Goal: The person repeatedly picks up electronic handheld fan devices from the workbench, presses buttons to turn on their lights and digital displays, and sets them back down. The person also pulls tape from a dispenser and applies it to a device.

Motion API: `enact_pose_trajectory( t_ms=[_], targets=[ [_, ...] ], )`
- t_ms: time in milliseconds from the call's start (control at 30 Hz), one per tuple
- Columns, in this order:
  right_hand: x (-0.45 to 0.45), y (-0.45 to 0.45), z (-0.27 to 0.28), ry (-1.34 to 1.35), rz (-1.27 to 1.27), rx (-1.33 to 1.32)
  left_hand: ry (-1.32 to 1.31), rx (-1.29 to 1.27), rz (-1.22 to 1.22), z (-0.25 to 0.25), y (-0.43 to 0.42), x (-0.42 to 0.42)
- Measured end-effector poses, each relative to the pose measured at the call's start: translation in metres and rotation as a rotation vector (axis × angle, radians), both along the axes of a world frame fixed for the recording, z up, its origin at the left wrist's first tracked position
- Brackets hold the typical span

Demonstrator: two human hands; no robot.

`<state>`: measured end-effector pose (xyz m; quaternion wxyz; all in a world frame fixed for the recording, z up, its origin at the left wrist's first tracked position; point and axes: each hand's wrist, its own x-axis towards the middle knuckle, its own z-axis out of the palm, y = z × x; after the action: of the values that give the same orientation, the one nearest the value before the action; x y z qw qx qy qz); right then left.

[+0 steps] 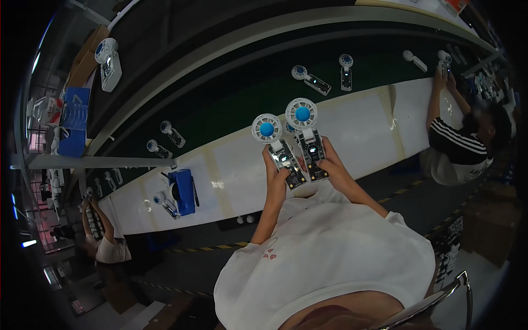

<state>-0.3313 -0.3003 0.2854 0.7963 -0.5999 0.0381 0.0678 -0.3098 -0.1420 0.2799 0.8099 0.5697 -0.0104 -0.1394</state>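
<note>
My left hand [276, 179] is closed round a small handheld fan [281, 159], its thumb on the bare circuit board in the handle. A second handheld fan [311, 151], with the same white round head and blue hub, is gripped in my right hand [333, 165], thumb also on the board. Both fans stand side by side, heads away from me, and a small light glows on each board. Between their heads, part of another blue-hubbed fan [290, 128] shows; the rest of it is hidden.
A white worktable [352, 129] runs along a dark green belt [231, 110] carrying several fans. On the table stands a blue bin [185, 192], a fan [165, 203] beside it. Co-workers sit at right [462, 137] and left [107, 242]. A metal bar [99, 161] crosses at left.
</note>
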Motion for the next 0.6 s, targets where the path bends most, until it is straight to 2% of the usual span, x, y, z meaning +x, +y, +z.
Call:
enact_pose_trajectory(
  t_ms=[100,300,333,367,400,467,533,600],
  targets=[
    [0.009,0.003,-0.008,0.016,0.04,0.049,0.033,-0.057,-0.002,-0.004,0.005,0.007],
    [0.044,0.017,-0.038,0.083,0.057,0.186,-0.006,-0.024,0.043,-0.023,0.02,0.03],
    [0.056,0.021,-0.043,0.079,0.051,0.186,0.053,0.015,0.093,-0.023,0.022,0.038],
    [0.072,0.028,-0.048,0.075,0.096,-0.061,0.111,0.054,0.145,-0.023,0.025,0.048],
    [0.09,0.036,-0.055,0.07,0.138,-0.308,0.059,0.171,0.249,-0.048,0.033,0.064],
    [0.135,0.055,-0.086,0.249,0.148,-0.35,0.057,0.336,0.329,-0.087,0.052,0.101],
    [0.177,0.075,-0.131,0.12,0.085,-0.672,0.042,0.321,0.393,-0.134,0.073,0.143],
    [0.22,0.095,-0.176,-0.002,0.0,-0.76,-0.038,0.666,0.527,-0.188,0.1,0.189]
  ],
)
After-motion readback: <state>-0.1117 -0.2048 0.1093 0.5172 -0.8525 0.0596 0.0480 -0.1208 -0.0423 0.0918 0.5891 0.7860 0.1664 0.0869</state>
